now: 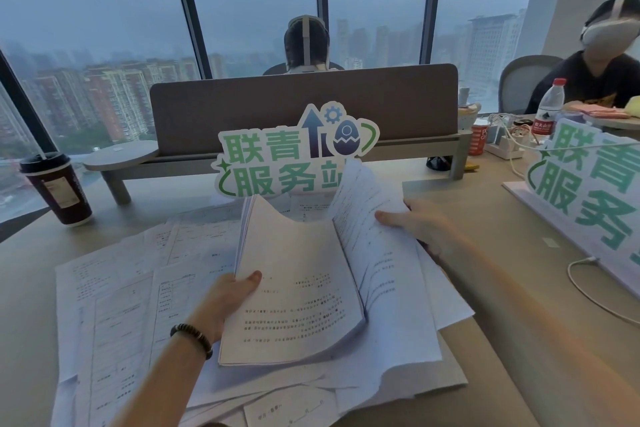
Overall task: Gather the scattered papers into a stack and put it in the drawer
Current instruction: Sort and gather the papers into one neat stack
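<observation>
A thick bundle of printed papers (298,288) is lifted off the desk at the middle. My left hand (228,298) grips its left edge, thumb on top. My right hand (415,222) holds the right side, where several sheets (367,218) curl upward under my thumb. More loose printed sheets (121,295) lie spread flat over the left and near part of the desk, some under the bundle. No drawer is in view.
A dark takeaway cup with a straw (57,187) stands at the far left. A green-lettered sign (294,152) stands behind the papers and another one (588,180) at the right beside a white cable (588,291). Two people sit beyond the desk divider (304,104).
</observation>
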